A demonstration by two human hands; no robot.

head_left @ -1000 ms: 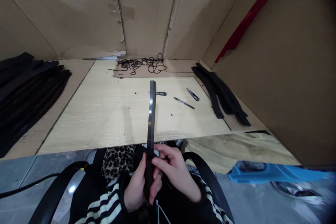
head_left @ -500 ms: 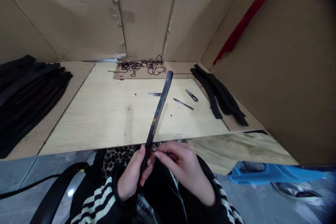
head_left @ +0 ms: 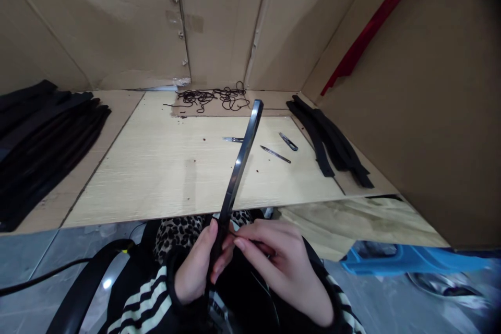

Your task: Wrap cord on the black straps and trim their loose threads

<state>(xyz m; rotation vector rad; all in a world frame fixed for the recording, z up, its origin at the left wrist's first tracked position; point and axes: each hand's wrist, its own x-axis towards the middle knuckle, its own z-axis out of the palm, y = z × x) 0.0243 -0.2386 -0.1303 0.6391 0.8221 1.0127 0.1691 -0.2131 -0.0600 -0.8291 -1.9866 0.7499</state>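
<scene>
Your left grip (head_left: 199,263) is wrapped around the lower end of a long dark bar (head_left: 239,164), thumb upright along its near side, fingers curled around the opposite side. The bar rises from that grip, leaning away and to the right, its glossy upper length held over the desk (head_left: 148,172). Your right grip (head_left: 282,266) sits just right of the left one, palm turned inward, with thumb and forefinger pressed together on a thin dark thread (head_left: 233,234) next to the bar; the other fingers are folded under. Both wrists come up from striped sleeves, in front of the desk's near edge.

Beyond the grips, the bar crosses in front of one cutter (head_left: 234,139) and hides its right part. Further right of it lie a pointed tool (head_left: 275,154) and a second cutter (head_left: 288,141), both well apart from your fingers. Past these, a tangle of cord (head_left: 199,98) lies against the cardboard wall (head_left: 219,26). Far left of the grips is a heap of black strips (head_left: 43,146); to their right, a smaller bunch (head_left: 332,141). Below the desk, right of your right grip, is a blue bin (head_left: 410,260).
</scene>
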